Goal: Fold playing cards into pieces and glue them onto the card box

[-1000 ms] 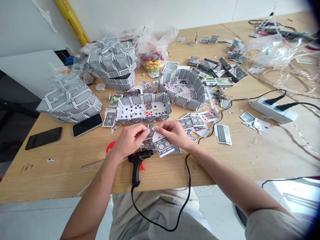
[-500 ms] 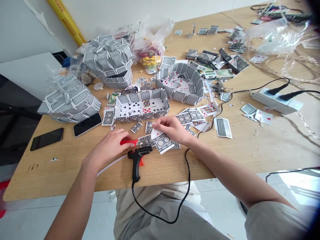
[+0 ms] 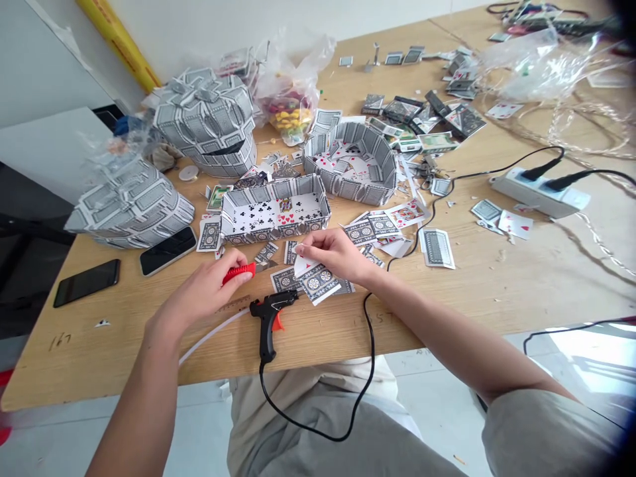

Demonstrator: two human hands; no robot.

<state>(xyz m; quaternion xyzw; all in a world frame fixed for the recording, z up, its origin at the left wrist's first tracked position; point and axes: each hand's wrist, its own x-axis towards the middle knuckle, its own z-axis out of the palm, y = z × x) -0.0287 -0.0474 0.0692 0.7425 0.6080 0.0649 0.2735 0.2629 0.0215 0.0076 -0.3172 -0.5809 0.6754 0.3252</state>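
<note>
My left hand (image 3: 221, 278) is closed around the red handle of a utility knife (image 3: 240, 272), its blade pointing right over the table. Between the thumb and fingers of my right hand (image 3: 330, 254) is a playing card (image 3: 320, 283), bent so that part of its white face shows beside the patterned back. More cards lie under it. A black glue gun (image 3: 271, 311) with an orange trigger rests on its side just below both hands. Beyond them stands a rectangular tray made of playing cards (image 3: 275, 228), lined with card faces.
Two phones (image 3: 87, 283) lie at the left, before lidded card boxes (image 3: 134, 209). Behind the tray stands a rounded card box (image 3: 350, 189). Loose cards (image 3: 375, 227) and a power strip (image 3: 541, 192) are on the right. The glue gun's cord (image 3: 370, 371) loops over my lap.
My left hand has drawn the utility knife left and slightly up, away from the card, so more of its blade shows. My right hand keeps its hold. The view has shifted slightly.
</note>
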